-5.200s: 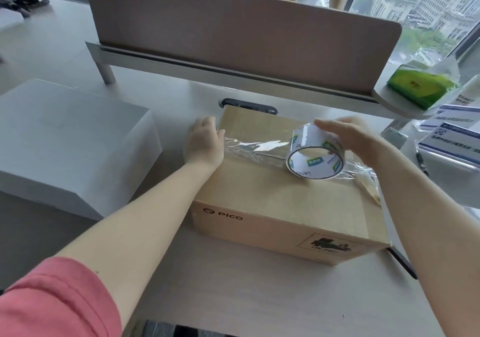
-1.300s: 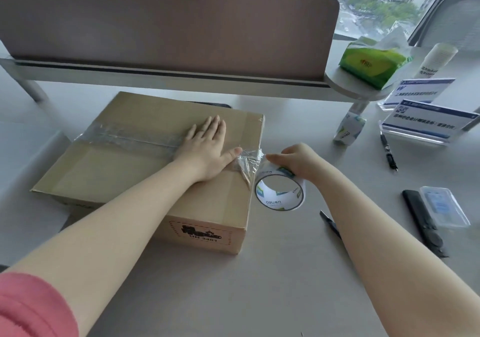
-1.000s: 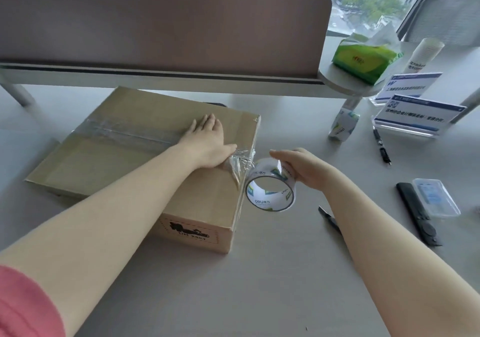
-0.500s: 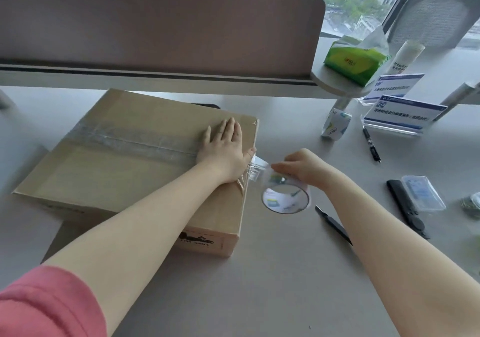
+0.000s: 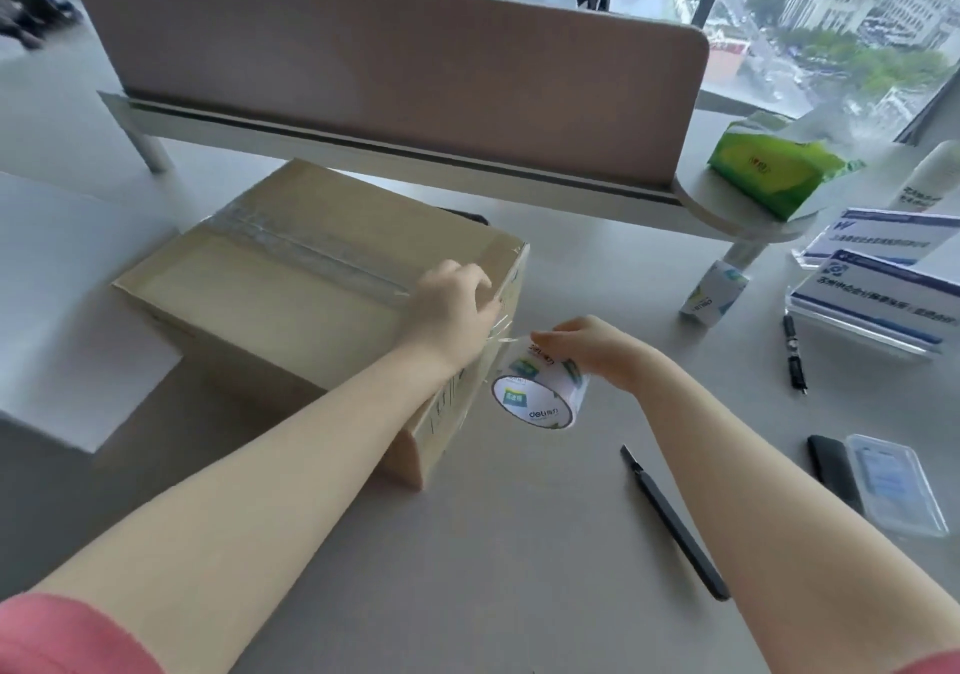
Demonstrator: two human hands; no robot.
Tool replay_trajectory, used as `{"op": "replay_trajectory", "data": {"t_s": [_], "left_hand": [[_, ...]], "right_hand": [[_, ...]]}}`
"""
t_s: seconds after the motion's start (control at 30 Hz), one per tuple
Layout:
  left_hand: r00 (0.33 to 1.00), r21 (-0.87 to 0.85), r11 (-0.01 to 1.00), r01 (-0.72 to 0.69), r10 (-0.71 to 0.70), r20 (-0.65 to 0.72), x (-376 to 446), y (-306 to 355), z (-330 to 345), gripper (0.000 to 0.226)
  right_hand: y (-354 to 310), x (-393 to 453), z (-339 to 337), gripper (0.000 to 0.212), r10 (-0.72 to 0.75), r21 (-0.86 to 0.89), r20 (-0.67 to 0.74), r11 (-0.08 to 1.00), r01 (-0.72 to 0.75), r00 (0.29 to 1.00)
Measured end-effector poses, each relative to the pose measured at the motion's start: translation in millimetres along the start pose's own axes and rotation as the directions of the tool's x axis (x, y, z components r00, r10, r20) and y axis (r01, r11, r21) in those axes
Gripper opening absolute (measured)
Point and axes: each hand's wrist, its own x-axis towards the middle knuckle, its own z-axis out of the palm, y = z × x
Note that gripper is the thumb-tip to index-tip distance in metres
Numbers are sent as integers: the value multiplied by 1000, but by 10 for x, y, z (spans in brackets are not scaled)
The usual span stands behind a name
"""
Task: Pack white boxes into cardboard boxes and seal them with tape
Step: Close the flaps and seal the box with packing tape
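Desk (image 5: 519, 543): grey, with a brown divider at the back and city windows beyond.
Box (image 5: 291, 299): cardboard, closed, clear tape along its top seam.
Left hand (image 5: 457, 304): fingers curled on the box's right top edge, apparently pressing the tape end.
Right hand (image 5: 592, 346): grasping the tape roll (image 5: 540, 387) beside the box.
Writing: "deli" on the roll's core.
Knife (image 5: 675, 523): lying right of the roll.

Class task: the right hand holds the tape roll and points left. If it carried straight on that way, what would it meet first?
Probably the cardboard box: the right hand with the tape roll points at its near right side, just below the left hand. Depth is unclear.
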Motion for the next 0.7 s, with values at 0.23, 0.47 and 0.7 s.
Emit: {"op": "replay_trajectory", "data": {"t_s": [0.23,0.47,0.7], "left_hand": [[855,-653,570,498,-451,257,-595,162,453,25],[780,-806,242,540,-506,370,-564,232,705,15],[801,-833,131,537,-389,455,-593,420,727,8]], "right_hand": [[102,-47,67,19,-72,175,74,983,58,995],[158,-83,76,19,-136,306,14,944,125,991],[199,-101,109,18,-100,404,-77,907,123,992]]}}
